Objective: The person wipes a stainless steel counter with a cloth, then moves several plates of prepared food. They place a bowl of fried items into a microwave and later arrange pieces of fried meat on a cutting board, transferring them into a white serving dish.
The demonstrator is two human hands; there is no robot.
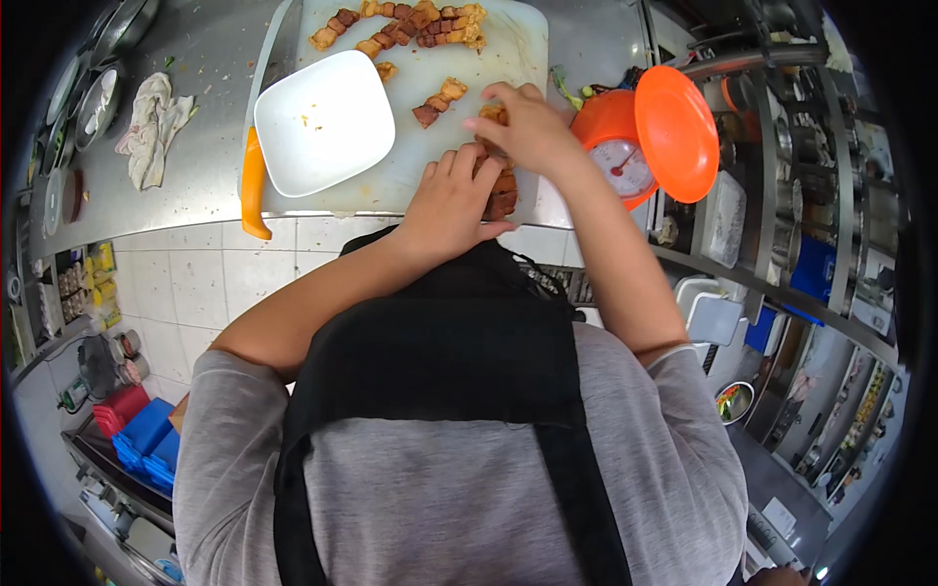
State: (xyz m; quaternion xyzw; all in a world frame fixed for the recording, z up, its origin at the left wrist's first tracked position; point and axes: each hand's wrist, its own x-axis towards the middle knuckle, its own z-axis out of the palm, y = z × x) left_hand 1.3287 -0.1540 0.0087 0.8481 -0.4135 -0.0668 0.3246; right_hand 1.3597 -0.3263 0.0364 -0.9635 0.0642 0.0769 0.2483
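Note:
My left hand (453, 198) lies with curled fingers over a row of cut, browned meat pieces (502, 194), probably pork belly, at the front right of a white cutting board (506, 44). Just beyond it, my right hand (531, 130) arches over more of the meat, thumb and forefinger apart on either side of a piece; its other fingertips are hidden. A short strip of cut meat (441, 102) lies left of this hand. A white square bowl (325, 124) with a few crumbs inside rests on the board's left part.
More cut meat strips (410, 26) lie at the board's far side. A knife with an orange handle (253, 187) lies along its left edge, handle jutting over the counter. An orange dial scale (615, 146) stands right. A crumpled cloth (154, 128) and metal bowls (99, 110) are left.

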